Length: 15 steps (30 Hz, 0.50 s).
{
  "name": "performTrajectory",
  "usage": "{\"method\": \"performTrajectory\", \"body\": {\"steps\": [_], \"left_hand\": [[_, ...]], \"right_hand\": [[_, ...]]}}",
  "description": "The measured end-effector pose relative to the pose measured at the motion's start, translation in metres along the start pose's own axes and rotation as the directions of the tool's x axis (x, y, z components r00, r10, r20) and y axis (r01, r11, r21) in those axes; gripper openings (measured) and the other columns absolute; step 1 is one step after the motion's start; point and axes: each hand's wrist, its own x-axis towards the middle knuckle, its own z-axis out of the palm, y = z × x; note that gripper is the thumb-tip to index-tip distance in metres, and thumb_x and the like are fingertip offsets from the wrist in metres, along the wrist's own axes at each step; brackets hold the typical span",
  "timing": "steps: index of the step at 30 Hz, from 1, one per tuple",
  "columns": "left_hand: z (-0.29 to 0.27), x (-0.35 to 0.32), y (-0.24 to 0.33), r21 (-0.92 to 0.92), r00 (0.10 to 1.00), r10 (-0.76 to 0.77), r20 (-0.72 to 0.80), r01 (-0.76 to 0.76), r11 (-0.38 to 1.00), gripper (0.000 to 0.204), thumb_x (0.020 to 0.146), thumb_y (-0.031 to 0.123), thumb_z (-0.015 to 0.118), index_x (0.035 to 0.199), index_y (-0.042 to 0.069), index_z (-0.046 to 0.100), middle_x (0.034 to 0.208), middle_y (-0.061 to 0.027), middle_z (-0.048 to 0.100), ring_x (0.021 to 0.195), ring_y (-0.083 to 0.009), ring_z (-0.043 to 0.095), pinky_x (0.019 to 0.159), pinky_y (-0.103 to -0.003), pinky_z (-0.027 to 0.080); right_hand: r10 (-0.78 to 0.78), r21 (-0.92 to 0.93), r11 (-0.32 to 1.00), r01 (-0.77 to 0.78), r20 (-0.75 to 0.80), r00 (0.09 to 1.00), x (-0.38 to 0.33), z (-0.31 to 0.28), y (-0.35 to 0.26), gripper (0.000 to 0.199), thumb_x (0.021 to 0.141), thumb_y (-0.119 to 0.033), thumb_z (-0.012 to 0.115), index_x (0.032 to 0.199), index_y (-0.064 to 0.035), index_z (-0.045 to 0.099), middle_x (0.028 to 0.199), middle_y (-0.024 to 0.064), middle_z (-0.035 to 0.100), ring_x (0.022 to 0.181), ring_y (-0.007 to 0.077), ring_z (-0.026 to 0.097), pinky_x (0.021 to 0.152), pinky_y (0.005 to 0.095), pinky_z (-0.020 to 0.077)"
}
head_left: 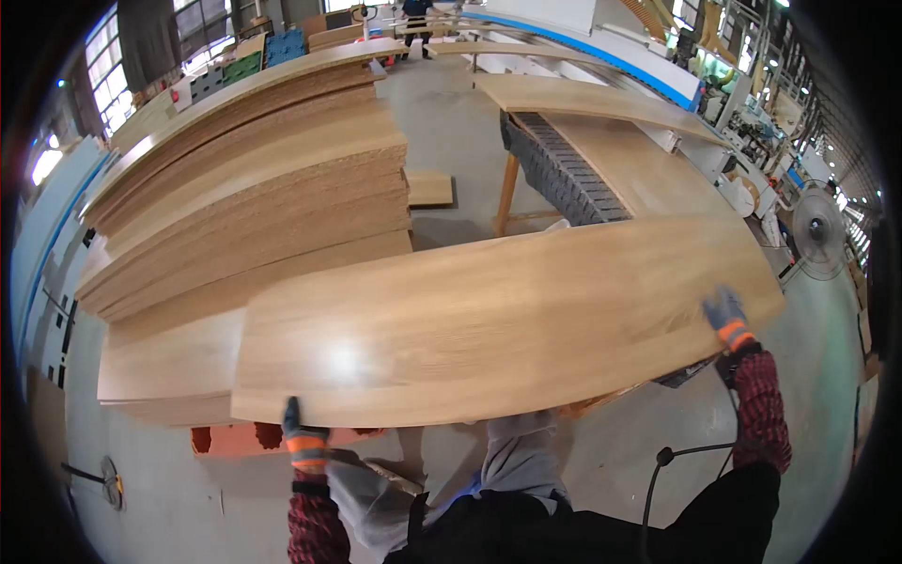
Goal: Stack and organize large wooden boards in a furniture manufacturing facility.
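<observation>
A large wood-grain board (507, 315) is held flat between both gloved hands, across the front of the person and above the stack of boards (254, 188) that fills the left of the view. The left hand (299, 434) pinches the near long edge, fingers curled over the top face; the right hand (725, 315) lies pressed on the far right end, fingers together, near the corner. The step in hand looks like carrying one board, lifted and level, between the stack and the conveyor (564, 169) beyond. The next move would call for keeping the board level and clearing its right corner of the conveyor's edge, with both grips kept firm since the board is wide and could tip. An orange pallet (235, 439) shows under the stack, touching the floor (451, 122). A round fan (819, 230) stands at the right, well apart. As for packages, blue and green crates (268, 54) sit far off at the upper left; no label or sign can be made out on the boards.
</observation>
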Motion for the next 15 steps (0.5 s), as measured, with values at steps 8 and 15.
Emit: {"method": "performTrajectory", "body": {"steps": [8,15], "left_hand": [[0.037,-0.092,-0.002,-0.409,0.980,-0.197,0.015,0.185,0.894,0.073,0.067,0.062,0.056,0.114,0.005,0.050,0.119,-0.0091,0.049,0.110,-0.0216,0.042,0.095,-0.037,0.031],[0.134,-0.120,-0.011,0.470,0.954,0.257,-0.154,-0.158,0.869,0.041,0.080,0.023,0.061,0.110,-0.002,0.049,0.105,-0.0091,0.054,0.095,-0.0139,0.049,0.084,-0.029,0.041]], "right_hand": [[0.446,0.199,0.841,-0.504,0.273,0.852,-0.024,-0.008,0.095,0.069,0.075,-0.049,0.051,0.119,0.0031,0.041,0.120,0.0220,0.045,0.111,0.0332,0.043,0.091,0.0366,0.0347],[-0.171,-0.736,0.485,-0.473,-0.610,0.773,-0.032,-0.008,0.068,0.055,0.085,-0.039,0.040,0.124,0.0004,0.038,0.124,0.0123,0.042,0.108,0.0227,0.045,0.091,0.0310,0.0359]]}}
